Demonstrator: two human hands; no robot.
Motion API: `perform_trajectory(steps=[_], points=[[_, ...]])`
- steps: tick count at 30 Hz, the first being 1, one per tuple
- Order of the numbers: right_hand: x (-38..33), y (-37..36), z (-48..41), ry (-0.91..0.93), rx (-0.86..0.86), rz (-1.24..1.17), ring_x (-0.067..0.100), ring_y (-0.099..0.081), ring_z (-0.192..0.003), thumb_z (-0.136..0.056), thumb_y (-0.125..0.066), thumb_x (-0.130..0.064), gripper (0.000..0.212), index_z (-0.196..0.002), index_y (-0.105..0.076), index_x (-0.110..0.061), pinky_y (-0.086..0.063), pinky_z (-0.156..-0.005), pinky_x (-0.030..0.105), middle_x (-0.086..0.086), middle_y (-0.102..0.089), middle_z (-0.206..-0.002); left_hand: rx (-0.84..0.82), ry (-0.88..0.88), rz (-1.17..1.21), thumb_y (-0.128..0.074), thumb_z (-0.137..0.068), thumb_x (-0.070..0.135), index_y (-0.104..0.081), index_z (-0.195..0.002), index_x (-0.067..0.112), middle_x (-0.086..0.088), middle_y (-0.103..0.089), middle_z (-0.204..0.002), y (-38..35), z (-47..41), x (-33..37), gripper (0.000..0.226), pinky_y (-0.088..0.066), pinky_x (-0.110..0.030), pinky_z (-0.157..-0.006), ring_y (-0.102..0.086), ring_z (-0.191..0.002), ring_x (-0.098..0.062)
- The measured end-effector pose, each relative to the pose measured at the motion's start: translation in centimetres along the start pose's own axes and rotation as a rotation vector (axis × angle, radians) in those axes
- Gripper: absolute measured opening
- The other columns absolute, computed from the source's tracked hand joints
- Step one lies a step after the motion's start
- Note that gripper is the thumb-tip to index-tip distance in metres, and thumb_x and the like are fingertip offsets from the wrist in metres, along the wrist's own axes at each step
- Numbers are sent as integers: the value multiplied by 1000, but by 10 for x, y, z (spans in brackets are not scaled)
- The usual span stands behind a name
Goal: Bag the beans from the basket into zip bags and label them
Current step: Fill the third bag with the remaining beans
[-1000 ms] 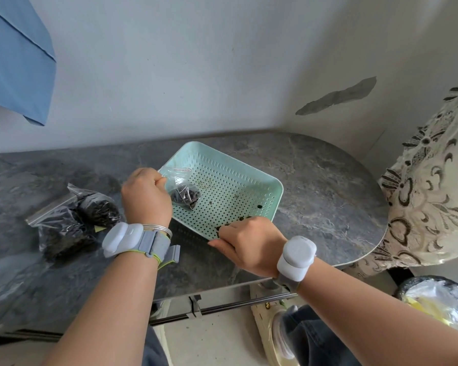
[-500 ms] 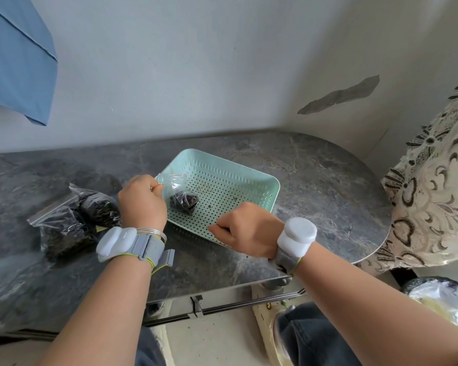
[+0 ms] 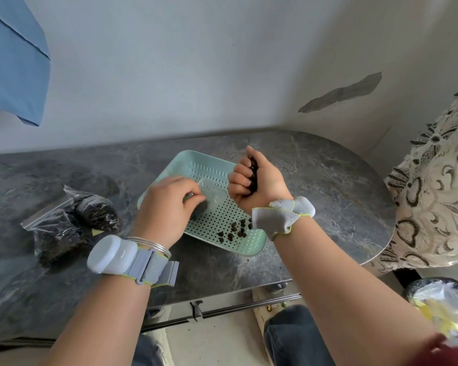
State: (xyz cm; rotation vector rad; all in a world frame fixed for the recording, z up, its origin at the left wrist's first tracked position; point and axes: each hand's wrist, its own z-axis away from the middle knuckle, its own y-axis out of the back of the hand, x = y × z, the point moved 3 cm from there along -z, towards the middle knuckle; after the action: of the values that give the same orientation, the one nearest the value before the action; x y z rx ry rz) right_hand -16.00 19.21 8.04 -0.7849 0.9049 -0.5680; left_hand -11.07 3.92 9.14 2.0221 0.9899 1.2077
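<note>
A mint-green perforated basket (image 3: pixel 251 243) lies on the dark stone table (image 3: pixel 315 180), with several dark beans (image 3: pixel 234 229) loose near its front right corner. Over its left half my left hand (image 3: pixel 167 210) pinches a small clear zip bag (image 3: pixel 209 191), which is blurred and mostly hidden behind the fingers. My right hand (image 3: pixel 257 180) is raised over the basket's far side, palm turned up and fingers curled round a handful of dark beans.
Filled zip bags of dark beans (image 3: pixel 69 228) lie on the table to the left. A patterned cloth (image 3: pixel 434 196) hangs at the right edge. A blue cloth (image 3: pixel 13 59) hangs on the wall. A bin with plastic (image 3: pixel 444 302) stands low right.
My right hand has lifted from the basket's front edge with a fistful of beans and turned palm up. My left hand with the bag has shifted right, over the basket.
</note>
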Motion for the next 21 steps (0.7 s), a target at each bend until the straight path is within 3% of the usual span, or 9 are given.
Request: perform_trajectory(steps=[8, 21], points=[[-11, 1, -7, 55, -59, -196, 8, -30, -32, -85, -45, -26, 32, -55, -37, -17, -17, -31, 15, -5, -35, -47, -75, -49, 88, -71, -78, 22, -69, -81, 11, -1, -64, -76, -20, -2, 15, 11, -47, -33, -63, -56, -73, -19], [-12, -6, -24, 212, 32, -113, 9, -31, -35, -93, -41, -23, 32, -61, -38, -16, -26, -34, 15, -5, -36, -47, -34, -88, 132, -72, -77, 22, -69, -77, 10, -1, -67, -79, -22, -8, 13, 13, -51, -39, -65, -59, -76, -20]])
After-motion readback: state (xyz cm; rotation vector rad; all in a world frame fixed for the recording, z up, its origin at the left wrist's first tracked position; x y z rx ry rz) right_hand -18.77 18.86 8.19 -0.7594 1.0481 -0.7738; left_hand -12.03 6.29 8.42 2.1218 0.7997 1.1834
